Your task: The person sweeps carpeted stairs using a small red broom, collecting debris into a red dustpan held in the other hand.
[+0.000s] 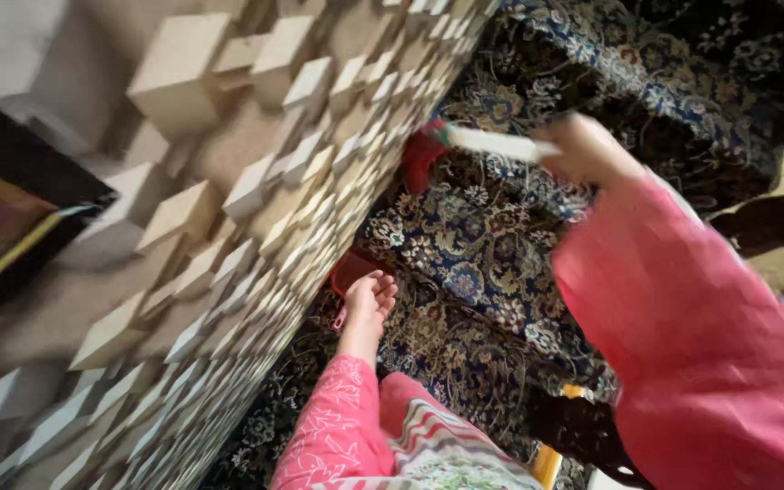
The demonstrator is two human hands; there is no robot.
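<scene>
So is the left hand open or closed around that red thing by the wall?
Open: the left hand has its fingers spread and rests on the red dustpan, not gripping it.

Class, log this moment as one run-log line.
left hand: open, by red dustpan | right hand: grips white-handled brush | patterned dark carpet

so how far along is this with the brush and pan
Done: nothing shows; blur hides any dirt on the carpet. In hand: right hand holds the white-handled red brush; left hand is at the red pan by the block wall. Left: cannot tell.
</scene>
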